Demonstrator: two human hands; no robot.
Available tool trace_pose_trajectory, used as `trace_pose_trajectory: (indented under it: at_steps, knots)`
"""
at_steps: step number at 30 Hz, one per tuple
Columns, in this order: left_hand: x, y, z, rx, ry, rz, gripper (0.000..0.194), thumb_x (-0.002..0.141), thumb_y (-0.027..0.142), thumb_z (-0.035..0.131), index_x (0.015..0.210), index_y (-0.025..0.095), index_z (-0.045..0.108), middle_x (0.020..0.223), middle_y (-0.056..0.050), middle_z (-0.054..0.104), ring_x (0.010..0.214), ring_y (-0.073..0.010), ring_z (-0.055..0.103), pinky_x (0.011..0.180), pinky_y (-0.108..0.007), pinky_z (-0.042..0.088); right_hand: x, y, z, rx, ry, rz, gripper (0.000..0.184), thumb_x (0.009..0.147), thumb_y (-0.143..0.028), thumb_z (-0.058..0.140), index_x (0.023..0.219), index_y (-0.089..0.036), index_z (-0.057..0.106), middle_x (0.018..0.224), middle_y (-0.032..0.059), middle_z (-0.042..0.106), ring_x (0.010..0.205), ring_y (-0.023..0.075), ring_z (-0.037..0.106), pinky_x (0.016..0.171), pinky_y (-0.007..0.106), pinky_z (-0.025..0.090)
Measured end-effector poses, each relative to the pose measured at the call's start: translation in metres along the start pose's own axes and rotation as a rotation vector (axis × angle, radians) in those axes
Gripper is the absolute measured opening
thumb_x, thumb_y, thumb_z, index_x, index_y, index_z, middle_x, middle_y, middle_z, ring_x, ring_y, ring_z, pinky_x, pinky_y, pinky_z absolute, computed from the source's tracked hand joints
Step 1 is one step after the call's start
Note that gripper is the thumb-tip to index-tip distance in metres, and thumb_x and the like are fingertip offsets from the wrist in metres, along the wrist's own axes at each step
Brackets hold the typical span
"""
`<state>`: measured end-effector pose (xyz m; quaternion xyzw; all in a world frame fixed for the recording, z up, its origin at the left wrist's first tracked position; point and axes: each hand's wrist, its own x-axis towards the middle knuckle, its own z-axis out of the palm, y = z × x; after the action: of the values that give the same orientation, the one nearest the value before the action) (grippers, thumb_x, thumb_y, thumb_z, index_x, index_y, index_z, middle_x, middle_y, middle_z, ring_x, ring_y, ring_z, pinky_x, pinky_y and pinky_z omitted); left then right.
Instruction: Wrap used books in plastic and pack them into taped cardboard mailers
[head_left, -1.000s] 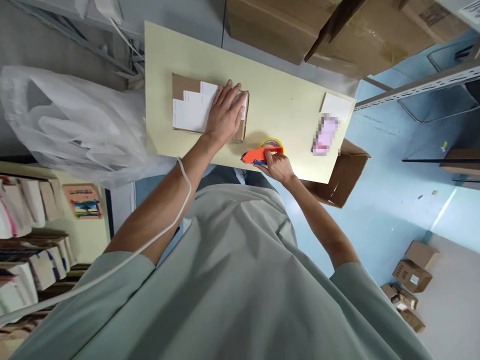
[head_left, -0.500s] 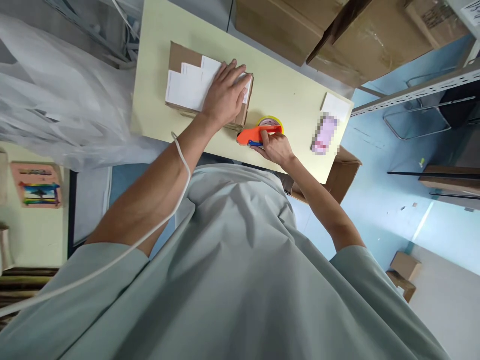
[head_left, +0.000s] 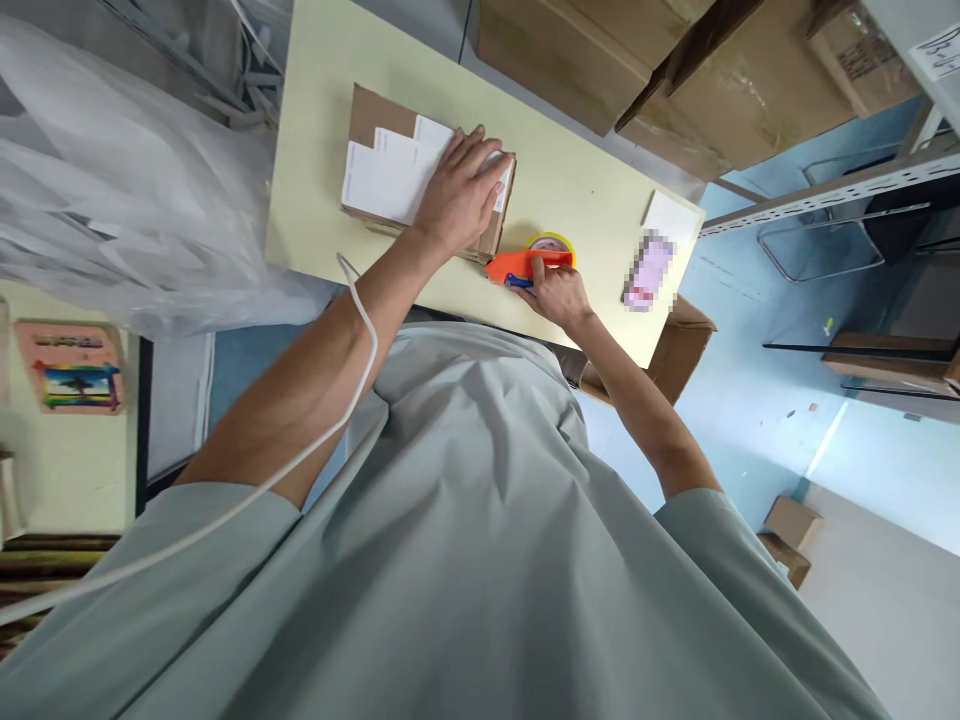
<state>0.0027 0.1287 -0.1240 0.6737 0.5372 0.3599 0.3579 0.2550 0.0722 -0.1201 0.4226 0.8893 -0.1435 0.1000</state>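
A brown cardboard box (head_left: 371, 118) lies on the pale yellow table (head_left: 315, 60), with white label sheets (head_left: 384, 182) overlapping in steps on its top. My left hand (head_left: 459, 195) rests flat on the right part of the box, fingers stretched, covering some of the labels. My right hand (head_left: 556, 293) is wrapped round the handle of an orange tape dispenser (head_left: 514, 265), which carries a yellow-edged roll of tape (head_left: 553, 241). The dispenser's front end is at the box's near right corner; whether it touches cannot be made out.
A blurred pink item (head_left: 649, 270) and a white card or pad (head_left: 670, 217) lie at the table's right end. Large cardboard boxes (head_left: 559, 65) stand beyond the far edge. An open carton (head_left: 684, 350) sits below at right. Clear plastic wrap (head_left: 150, 200) bulges at left. A white cable (head_left: 300, 462) crosses my left arm.
The camera view has shifted, so table and box appear higher up. The dispenser's front has come closer to the box's near right corner. My left hand stays on the box.
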Motion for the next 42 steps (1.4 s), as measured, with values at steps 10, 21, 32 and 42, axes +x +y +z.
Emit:
trace_pose_trajectory:
  at_steps: [10, 21, 32, 42]
  knots:
    - [-0.034, 0.011, 0.006, 0.185, -0.042, -0.095, 0.048, 0.11, 0.038, 0.049, 0.155, 0.025, 0.061, 0.16, -0.01, 0.063, 0.169, -0.0294, 0.04, 0.146, -0.057, 0.013, -0.006, -0.036, 0.013, 0.06, -0.201, -0.019, 0.076, 0.119, -0.057, 0.018, 0.152, 0.005, 0.047, 0.11, 0.029, 0.077, 0.103, 0.037, 0.073, 0.1, 0.052, 0.052]
    - [-0.063, 0.013, 0.003, 0.301, -0.062, -0.186, 0.046, 0.112, 0.042, 0.047, 0.155, 0.032, 0.061, 0.159, -0.009, 0.065, 0.171, -0.0264, 0.038, 0.146, -0.053, 0.019, 0.009, -0.046, 0.01, 0.08, -0.306, -0.136, 0.055, 0.117, -0.025, 0.019, 0.152, 0.003, 0.051, 0.116, 0.0296, 0.078, 0.101, 0.0341, 0.072, 0.095, 0.047, 0.047]
    - [-0.062, 0.019, -0.002, 0.303, -0.085, -0.215, 0.045, 0.109, 0.039, 0.051, 0.15, 0.029, 0.068, 0.156, -0.011, 0.068, 0.167, -0.029, 0.044, 0.147, -0.054, 0.018, 0.082, 0.071, -0.007, 0.096, -0.008, -0.006, 0.079, 0.12, -0.052, 0.004, 0.154, 0.006, 0.044, 0.113, 0.0263, 0.078, 0.115, 0.0407, 0.072, 0.106, 0.059, 0.047]
    - [-0.067, 0.01, -0.003, 0.264, -0.126, -0.045, 0.04, 0.111, 0.031, 0.047, 0.141, 0.026, 0.073, 0.152, -0.01, 0.07, 0.163, -0.0295, 0.05, 0.145, -0.055, 0.025, 0.099, 0.055, -0.014, -0.057, 0.072, -0.22, 0.058, 0.115, -0.02, 0.016, 0.154, 0.004, 0.052, 0.109, 0.0239, 0.079, 0.102, 0.0355, 0.074, 0.099, 0.053, 0.05]
